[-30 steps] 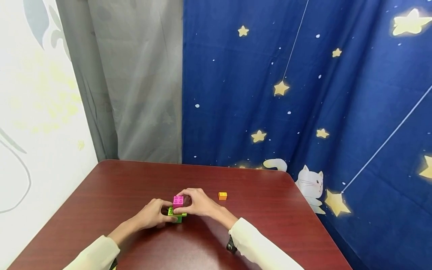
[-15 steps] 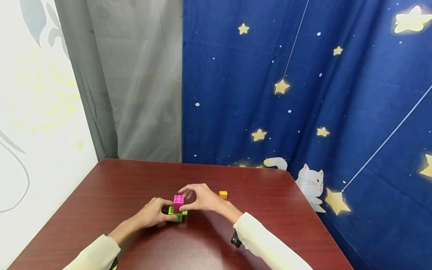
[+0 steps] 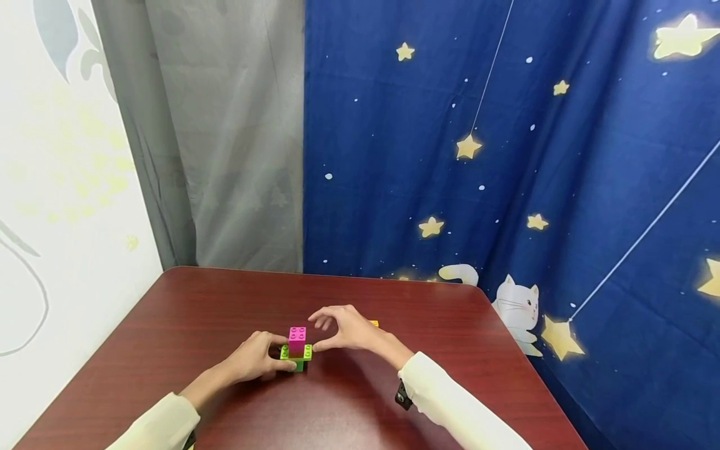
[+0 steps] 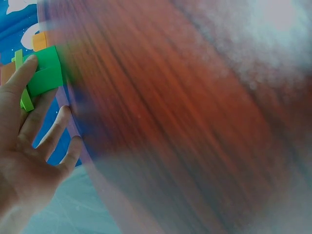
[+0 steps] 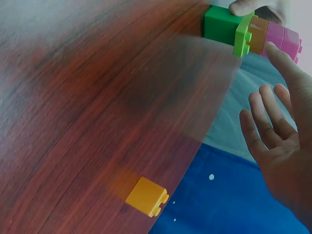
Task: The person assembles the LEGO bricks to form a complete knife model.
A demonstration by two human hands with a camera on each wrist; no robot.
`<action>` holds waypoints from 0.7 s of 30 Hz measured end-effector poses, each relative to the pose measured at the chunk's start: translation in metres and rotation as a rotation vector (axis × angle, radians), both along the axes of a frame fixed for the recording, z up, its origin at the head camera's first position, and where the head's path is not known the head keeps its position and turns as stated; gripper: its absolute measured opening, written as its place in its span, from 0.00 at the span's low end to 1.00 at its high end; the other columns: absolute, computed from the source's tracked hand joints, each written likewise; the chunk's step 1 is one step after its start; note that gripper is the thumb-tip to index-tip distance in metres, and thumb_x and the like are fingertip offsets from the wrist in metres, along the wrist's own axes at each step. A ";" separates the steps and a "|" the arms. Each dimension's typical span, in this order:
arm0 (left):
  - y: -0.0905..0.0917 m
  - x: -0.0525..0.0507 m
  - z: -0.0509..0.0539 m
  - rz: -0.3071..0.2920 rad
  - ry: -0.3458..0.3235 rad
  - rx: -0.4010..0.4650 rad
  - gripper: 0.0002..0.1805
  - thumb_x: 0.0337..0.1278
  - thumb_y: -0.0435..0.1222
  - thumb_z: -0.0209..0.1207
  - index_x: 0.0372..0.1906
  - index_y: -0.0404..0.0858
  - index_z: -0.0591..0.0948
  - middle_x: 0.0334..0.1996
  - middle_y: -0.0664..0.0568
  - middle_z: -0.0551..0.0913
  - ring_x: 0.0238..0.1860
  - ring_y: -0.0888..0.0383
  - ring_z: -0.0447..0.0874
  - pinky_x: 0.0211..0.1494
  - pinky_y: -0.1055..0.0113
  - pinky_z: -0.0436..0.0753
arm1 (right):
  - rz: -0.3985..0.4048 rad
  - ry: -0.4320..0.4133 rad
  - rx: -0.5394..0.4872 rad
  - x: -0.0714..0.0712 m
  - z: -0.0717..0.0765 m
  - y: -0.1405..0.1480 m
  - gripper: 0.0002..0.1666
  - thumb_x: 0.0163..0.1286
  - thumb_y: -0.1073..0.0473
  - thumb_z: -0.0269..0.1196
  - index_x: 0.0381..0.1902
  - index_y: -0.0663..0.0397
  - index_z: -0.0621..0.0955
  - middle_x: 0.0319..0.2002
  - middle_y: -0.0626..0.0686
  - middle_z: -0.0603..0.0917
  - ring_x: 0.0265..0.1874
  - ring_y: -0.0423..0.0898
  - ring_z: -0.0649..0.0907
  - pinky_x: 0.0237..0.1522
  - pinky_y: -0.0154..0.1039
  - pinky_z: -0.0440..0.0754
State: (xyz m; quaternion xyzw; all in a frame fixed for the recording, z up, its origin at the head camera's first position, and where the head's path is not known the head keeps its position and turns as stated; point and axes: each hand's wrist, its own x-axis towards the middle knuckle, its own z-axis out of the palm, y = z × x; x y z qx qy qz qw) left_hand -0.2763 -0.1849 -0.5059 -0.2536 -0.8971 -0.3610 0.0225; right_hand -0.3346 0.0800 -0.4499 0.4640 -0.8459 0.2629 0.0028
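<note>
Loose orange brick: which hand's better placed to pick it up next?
Right, I'd say. The right hand holds nothing and is closer to the loose orange brick. The left hand is gripping the stack, farther from that brick.

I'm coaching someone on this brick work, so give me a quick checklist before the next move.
1. Plastic brick stack steadied: ok; the left hand pinches its rectangular green plastic brick.
2. Right hand free: ok; it holds nothing.
3. Right hand clear of the stack: cannot tell; they look very close.
4. Square-topped magenta plastic brick fully pressed down: cannot tell.
5. Small orange plastic brick apart from the stack: ok.
6. Orange brick unobstructed in the head view: not ok; mostly hidden.
</note>
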 end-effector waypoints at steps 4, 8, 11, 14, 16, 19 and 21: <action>-0.001 0.000 -0.001 0.006 -0.008 -0.003 0.21 0.51 0.52 0.77 0.44 0.44 0.89 0.32 0.64 0.87 0.32 0.65 0.81 0.38 0.69 0.79 | -0.020 -0.009 0.000 -0.002 -0.003 0.006 0.33 0.58 0.49 0.81 0.58 0.53 0.84 0.44 0.53 0.89 0.42 0.43 0.86 0.46 0.32 0.82; 0.000 0.000 -0.002 0.008 -0.005 -0.008 0.22 0.51 0.53 0.77 0.45 0.43 0.89 0.33 0.65 0.87 0.32 0.65 0.81 0.38 0.69 0.79 | -0.043 -0.006 0.003 -0.005 -0.005 0.014 0.30 0.59 0.49 0.80 0.57 0.47 0.84 0.43 0.49 0.89 0.42 0.42 0.86 0.46 0.30 0.82; 0.000 0.000 -0.003 0.011 -0.009 -0.008 0.22 0.51 0.53 0.77 0.45 0.43 0.89 0.33 0.65 0.87 0.32 0.65 0.80 0.38 0.69 0.79 | -0.054 -0.005 -0.008 -0.007 -0.007 0.020 0.29 0.59 0.49 0.80 0.57 0.47 0.84 0.43 0.49 0.89 0.42 0.43 0.87 0.46 0.31 0.82; 0.000 0.000 -0.003 0.018 -0.021 -0.010 0.22 0.51 0.54 0.77 0.45 0.44 0.88 0.32 0.65 0.87 0.32 0.65 0.80 0.38 0.69 0.79 | -0.063 -0.017 -0.020 -0.011 -0.007 0.026 0.29 0.59 0.50 0.80 0.57 0.49 0.84 0.44 0.52 0.89 0.43 0.47 0.87 0.47 0.35 0.84; 0.000 0.000 -0.003 0.020 -0.023 -0.008 0.22 0.51 0.54 0.77 0.45 0.44 0.88 0.32 0.65 0.87 0.32 0.64 0.81 0.38 0.69 0.79 | -0.076 -0.023 -0.023 -0.014 -0.007 0.030 0.29 0.59 0.51 0.80 0.57 0.49 0.84 0.44 0.54 0.89 0.43 0.48 0.87 0.47 0.36 0.84; 0.000 0.001 -0.003 0.017 -0.023 -0.003 0.22 0.52 0.53 0.77 0.45 0.45 0.88 0.32 0.66 0.87 0.33 0.65 0.81 0.39 0.69 0.79 | -0.098 -0.029 -0.031 -0.017 -0.007 0.036 0.29 0.59 0.51 0.80 0.57 0.48 0.84 0.44 0.53 0.89 0.43 0.47 0.87 0.45 0.33 0.83; 0.000 0.001 -0.002 0.013 -0.024 0.003 0.22 0.52 0.53 0.77 0.45 0.44 0.88 0.33 0.65 0.87 0.33 0.65 0.81 0.39 0.69 0.79 | -0.107 -0.024 -0.039 -0.019 -0.007 0.040 0.29 0.59 0.51 0.80 0.56 0.48 0.84 0.43 0.51 0.89 0.42 0.45 0.87 0.44 0.32 0.83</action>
